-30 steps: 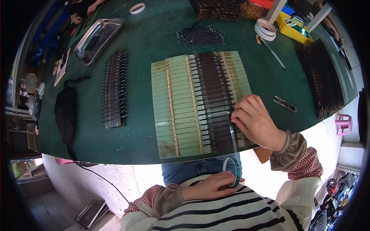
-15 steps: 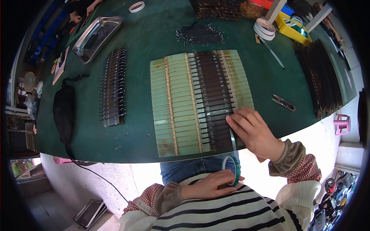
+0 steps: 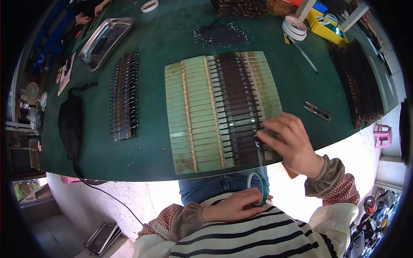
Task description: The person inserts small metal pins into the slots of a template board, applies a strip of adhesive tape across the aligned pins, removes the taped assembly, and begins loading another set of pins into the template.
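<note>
Tape [image 3: 260, 158], clear and thin, runs best taut from the green ring-shaped roll [image 3: 265, 185] our left hand [image 3: 238, 202] holds to the dark-brown panel [image 3: 237, 94], right-of-centre on the pale-green board [image 3: 200, 99]; our right hand [image 3: 294, 145] hovers, fingers parted.

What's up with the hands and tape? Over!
Left hand grips tape roll. Tape strip runs up to green board. Right hand blurred, fingers parted. It hides some of the board's right side.

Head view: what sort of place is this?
Probably a small assembly workshop, though the product is unclear. A large green worktable holds a pale green ribbed board with dark parts laid across it, plus a heap of thin black pieces and thread snips.
</note>
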{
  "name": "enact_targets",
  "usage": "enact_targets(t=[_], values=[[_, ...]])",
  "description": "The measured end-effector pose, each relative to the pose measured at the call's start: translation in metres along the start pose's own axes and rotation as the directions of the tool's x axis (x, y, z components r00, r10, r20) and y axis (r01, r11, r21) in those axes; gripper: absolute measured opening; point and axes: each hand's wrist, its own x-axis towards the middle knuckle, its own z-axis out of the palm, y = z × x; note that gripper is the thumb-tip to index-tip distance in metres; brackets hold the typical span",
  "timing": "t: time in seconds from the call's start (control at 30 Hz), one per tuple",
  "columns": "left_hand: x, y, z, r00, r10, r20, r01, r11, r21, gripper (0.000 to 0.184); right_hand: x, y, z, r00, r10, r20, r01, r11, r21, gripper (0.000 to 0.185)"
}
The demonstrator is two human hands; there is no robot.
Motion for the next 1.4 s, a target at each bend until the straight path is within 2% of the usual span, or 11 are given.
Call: enact_targets(t=[0.17, 0.27, 0.5, 0.7, 0.83, 0.93, 1.03, 1.17, 1.3, 1.37, 1.4], values=[[0.000, 0.006, -0.004, 0.999, -0.029, 0.014, 0.029, 1.000, 0.010, 0.041, -0.005, -0.017, 0.014, 0.999, -0.019, 0.026, 0.023, 0.985, -0.169, 0.051], [0.000, 0.005, -0.003, 1.000, 0.009, 0.003, -0.009, 1.000, 0.026, 0.042, -0.001, 0.001, 0.003, 1.000, -0.002, -0.020, 0.002, 1.000, 0.023, 0.052], [-0.001, 0.005, -0.002, 1.000, -0.006, 0.000, 0.006, 1.000, 0.016, 0.042, -0.012, -0.022, 0.016, 0.999, -0.014, 0.032, 0.020, 0.984, -0.175, 0.048], [-0.002, 0.002, 0.000, 1.000, -0.010, -0.022, 0.010, 1.000, 0.013, 0.042, -0.010, -0.014, 0.002, 0.999, -0.042, 0.016, 0.042, 0.999, -0.018, 0.049], [-0.003, 0.004, -0.001, 0.998, -0.055, -0.006, 0.055, 0.998, -0.004, 0.041, -0.018, -0.032, 0.013, 0.998, -0.018, 0.066, 0.032, 0.974, -0.226, 0.049], [0.000, 0.004, -0.003, 0.998, -0.069, 0.005, 0.069, 0.998, -0.005, 0.040, -0.018, -0.020, 0.005, 0.998, 0.064, 0.024, -0.064, 0.998, -0.028, 0.049], [-0.002, 0.005, -0.005, 0.993, -0.117, 0.018, 0.117, 0.993, -0.023, 0.039, -0.030, -0.022, 0.015, 0.997, -0.012, -0.079, 0.011, 1.000, -0.013, 0.049], [-0.003, 0.007, -0.008, 0.986, -0.166, 0.022, 0.168, 0.983, -0.071, 0.033, -0.034, -0.046, 0.022, 0.999, 0.020, -0.038, -0.031, 0.955, -0.294, 0.049], [-0.004, -0.004, -0.003, 0.964, -0.265, -0.031, 0.246, 0.926, -0.288, 0.020, -0.042, -0.022, 0.029, 0.987, -0.044, -0.154, 0.039, 0.999, -0.032, 0.051], [-0.005, -0.011, 0.001, 0.917, -0.396, -0.047, 0.347, 0.851, -0.394, 0.032, -0.036, -0.020, 0.029, 0.966, -0.015, -0.258, 0.031, 0.998, 0.058, 0.040], [-0.001, -0.006, 0.001, 0.939, -0.324, -0.113, 0.247, 0.867, -0.433, 0.035, -0.029, -0.019, 0.023, 0.964, 0.035, -0.263, -0.009, 0.995, 0.100, 0.036]])
